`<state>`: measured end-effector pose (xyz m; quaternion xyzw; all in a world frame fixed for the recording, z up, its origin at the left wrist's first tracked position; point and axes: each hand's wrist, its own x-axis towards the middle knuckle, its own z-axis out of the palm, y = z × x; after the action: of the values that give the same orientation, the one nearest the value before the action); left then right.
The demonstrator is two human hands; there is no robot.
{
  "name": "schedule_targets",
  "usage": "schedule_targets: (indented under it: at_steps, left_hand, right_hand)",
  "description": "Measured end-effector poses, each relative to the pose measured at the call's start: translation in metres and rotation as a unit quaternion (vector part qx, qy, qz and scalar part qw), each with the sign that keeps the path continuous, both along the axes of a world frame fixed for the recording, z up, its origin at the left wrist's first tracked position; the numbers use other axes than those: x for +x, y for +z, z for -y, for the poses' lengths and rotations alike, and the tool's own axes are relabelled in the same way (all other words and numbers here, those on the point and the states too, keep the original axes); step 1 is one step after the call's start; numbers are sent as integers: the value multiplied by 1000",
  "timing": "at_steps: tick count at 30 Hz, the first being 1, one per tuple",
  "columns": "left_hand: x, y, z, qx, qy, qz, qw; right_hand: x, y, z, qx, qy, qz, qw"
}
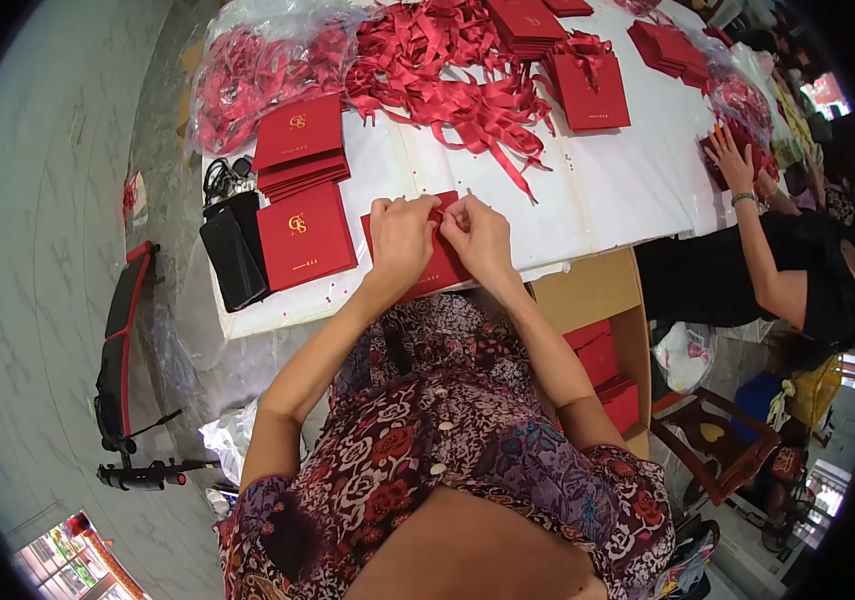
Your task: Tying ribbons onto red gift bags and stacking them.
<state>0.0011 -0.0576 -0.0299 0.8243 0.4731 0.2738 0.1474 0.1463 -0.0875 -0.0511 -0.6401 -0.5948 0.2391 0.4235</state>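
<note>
A flat red paper bag lies at the table's front edge, mostly covered by my hands. My left hand rests on it with curled fingers, thumb and fingertips gripping near its upper part. Close beside it, my right hand pinches at the same spot; the small thing between its fingertips is hidden. To the left lies another red bag with gold print, below a stack of red bags. Beyond my hands spreads a heap of loose red ribbons.
Left of the bags lie a black phone and a coiled cable. A clear plastic sack of ribbons stands behind. A red bag with ribbon lies far right. Below the table edge is a cardboard box. A co-worker's hand works at right.
</note>
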Motion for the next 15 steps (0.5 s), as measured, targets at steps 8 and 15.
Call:
schedule_targets:
  at_steps: [8,15]
  left_hand:
    - [-1,4,8,-1,14,26,1000]
    - [4,10,21,31,44,41,998]
  right_hand:
    - [-8,0,8,100,29,78,992]
    - [4,-3,1,-59,21,-137,989]
